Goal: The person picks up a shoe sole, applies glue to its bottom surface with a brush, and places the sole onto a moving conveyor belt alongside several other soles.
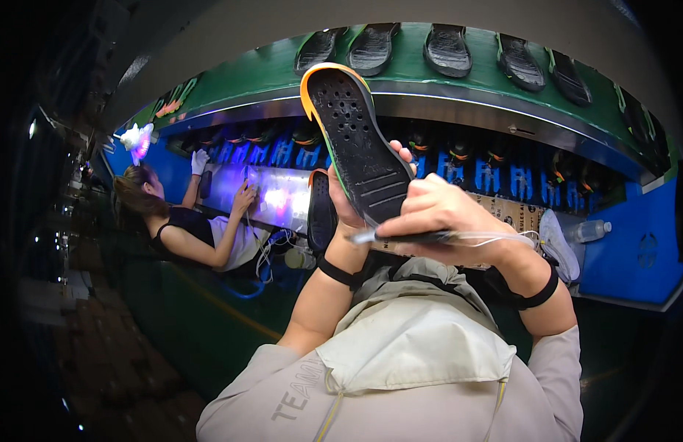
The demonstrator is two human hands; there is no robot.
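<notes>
A black shoe sole [349, 125] with an orange and green rim is held up in front of me, tilted, its holed end upper left. My left hand [346, 200] is closed around its lower part, with fingertips showing at the right edge. In my right hand [437, 214] is a brush [411, 238] with a dark handle, pale bristles and a clear tube running back along my wrist. The bristles are just below the sole's lower end; whether they touch it I cannot tell. A second black sole [321, 214] is behind my left wrist.
Several black soles lie on a green conveyor belt [411, 55] across the far side. Underneath, a rack holds dark footwear and blue parts [503, 179]. A clear bottle [590, 231] and a white object [558, 243] are at right. A co-worker [183, 221] sits at left beside bright lights.
</notes>
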